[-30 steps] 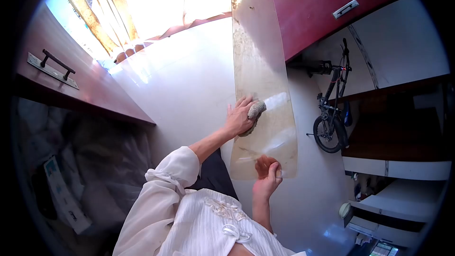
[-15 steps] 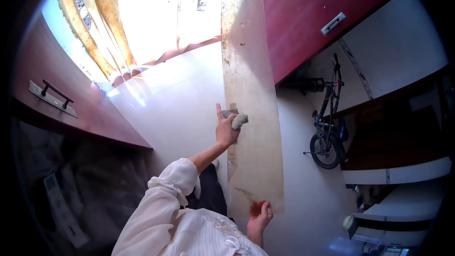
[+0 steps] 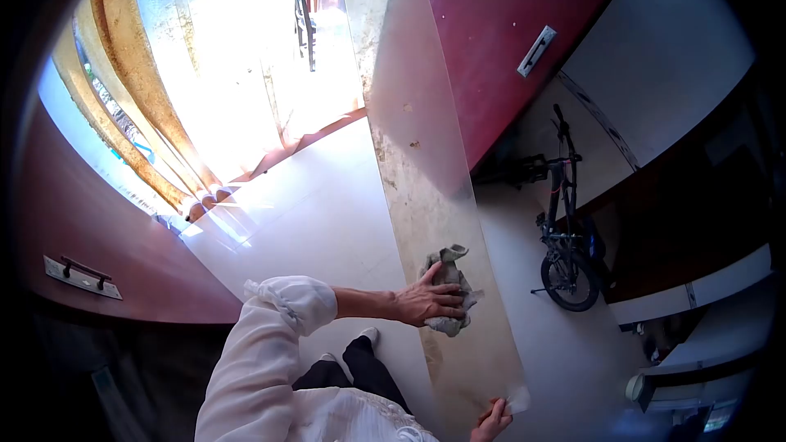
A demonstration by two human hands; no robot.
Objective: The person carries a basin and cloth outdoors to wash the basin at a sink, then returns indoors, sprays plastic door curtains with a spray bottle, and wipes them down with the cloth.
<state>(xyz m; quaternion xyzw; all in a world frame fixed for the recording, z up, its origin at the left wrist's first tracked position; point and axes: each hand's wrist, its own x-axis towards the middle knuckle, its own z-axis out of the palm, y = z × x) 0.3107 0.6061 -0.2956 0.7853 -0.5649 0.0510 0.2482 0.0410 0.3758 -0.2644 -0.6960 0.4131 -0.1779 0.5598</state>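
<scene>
A long translucent plastic strip (image 3: 413,188) with brown stains runs from the top of the view down toward my body. My left hand (image 3: 426,301) lies on a crumpled grey-green cloth (image 3: 449,323), fingers curved over it and pressing it against the lower part of the strip. At the strip's lower right corner, my right hand (image 3: 493,422) pinches the edge between thumb and fingers. Part of this hand is cut off by the bottom of the view.
A red door leaf (image 3: 516,0) stands at the right, and another door leaf (image 3: 164,270) at the left. More hanging strips (image 3: 151,41) fill the bright doorway. A bicycle (image 3: 565,237) is to the right on the white floor (image 3: 327,188). My feet are below.
My left hand has moved down and right with the cloth, which is now spread wider under the fingers. My right hand has shifted right and lower with the strip's corner. The view has turned.
</scene>
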